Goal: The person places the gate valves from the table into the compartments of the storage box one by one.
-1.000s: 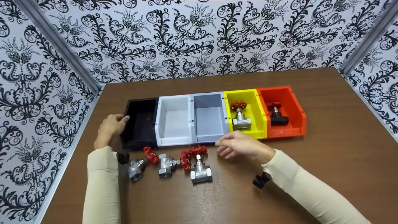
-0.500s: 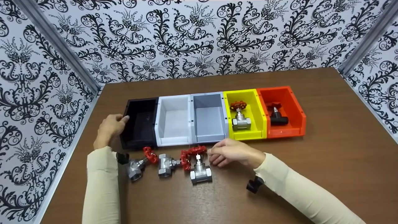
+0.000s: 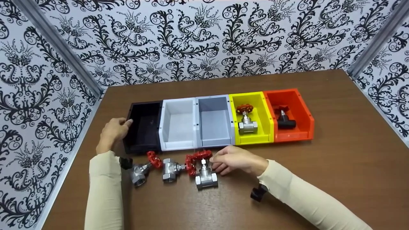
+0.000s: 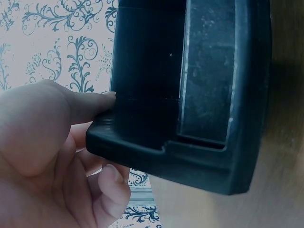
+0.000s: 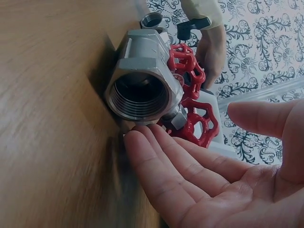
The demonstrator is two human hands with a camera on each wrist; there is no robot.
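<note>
Silver valves [image 3: 206,179] have red handwheels [image 3: 202,155]; the white walls [image 3: 191,41] are black-scrolled

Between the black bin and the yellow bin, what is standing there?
The head view shows the white bin beside the black bin, then the gray bin.

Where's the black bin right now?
In the head view, the black bin is the leftmost of the five, directly beside the white bin, with the left hand holding its outer side.
</note>
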